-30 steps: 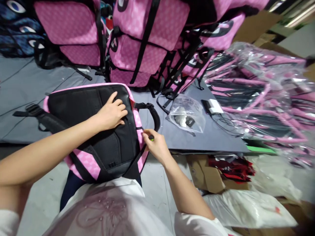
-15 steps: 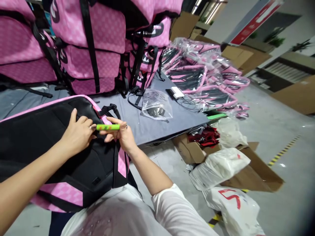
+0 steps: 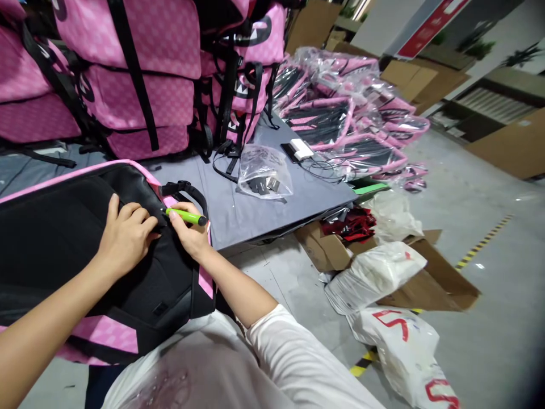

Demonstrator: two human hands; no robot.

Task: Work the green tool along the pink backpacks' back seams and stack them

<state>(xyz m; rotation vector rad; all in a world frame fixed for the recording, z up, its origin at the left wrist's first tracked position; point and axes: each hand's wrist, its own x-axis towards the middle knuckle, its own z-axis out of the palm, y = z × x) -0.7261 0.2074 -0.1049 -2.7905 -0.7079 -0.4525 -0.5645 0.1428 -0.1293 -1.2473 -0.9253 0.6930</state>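
Note:
A black backpack with pink trim [image 3: 85,224] lies back panel up in front of me, partly on the table and against my body. My right hand [image 3: 187,230] is closed around a lime-green marker pen [image 3: 185,216] with a dark rear end. The pen's dark tip points left, close to the black fabric below the strap buckle; whether it touches, I cannot tell. My left hand [image 3: 128,233] rests on the back panel, its index finger and thumb pinched at the black fabric just left of the tip, its little finger stretched out.
Stacked pink backpacks [image 3: 140,96] stand along the back of the grey table [image 3: 230,221]. A clear bag of dark tags [image 3: 264,173] and a white device with cables [image 3: 301,149] lie right. Plastic-wrapped backpacks [image 3: 340,119] are piled beyond; cartons [image 3: 430,278] and white bags [image 3: 374,275] occupy the floor.
The marker has turned from level between both hands to a writing hold in my right hand, tip toward the backpack. My left fingers have come off the pen's end onto the fabric.

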